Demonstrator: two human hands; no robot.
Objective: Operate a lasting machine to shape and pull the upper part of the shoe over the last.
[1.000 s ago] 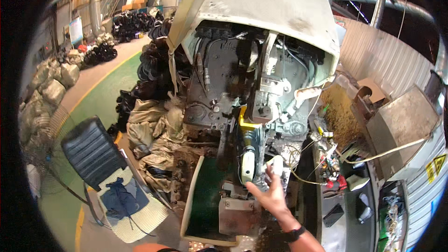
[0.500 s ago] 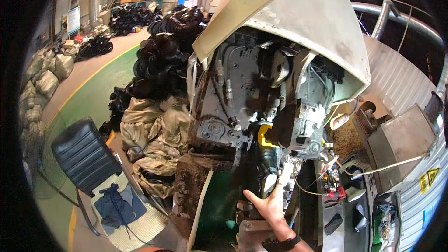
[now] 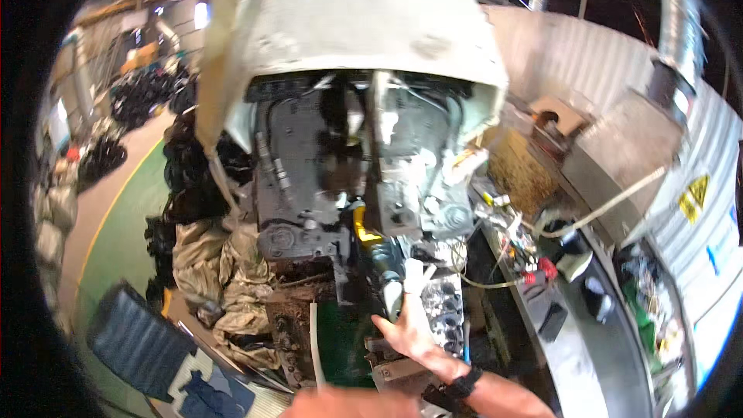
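My right hand (image 3: 406,334), with a black band (image 3: 464,381) on its wrist, reaches into the lower middle of a large machine. Its thumb points left, apart from the fingers, which stretch up against a white piece (image 3: 416,275) whose kind I cannot make out. Just beyond the gap between thumb and fingers lies a long black shape (image 3: 381,259) with a grey end (image 3: 392,294); a yellow part (image 3: 364,226) sits at its far end. My left hand (image 3: 348,402) shows at the lower edge, smeared by motion, its fingers unreadable.
A white hood (image 3: 371,19) overhangs the dark machine plates. To the right, a bench (image 3: 569,356) carries tools and a black box (image 3: 552,321). A padded chair (image 3: 139,340), tan sacks (image 3: 209,263) and black heaps (image 3: 201,170) stand left.
The view has swung to the right, so the machine sits further left in the picture. My left hand has come up into view. My right hand remains beside the black shape.
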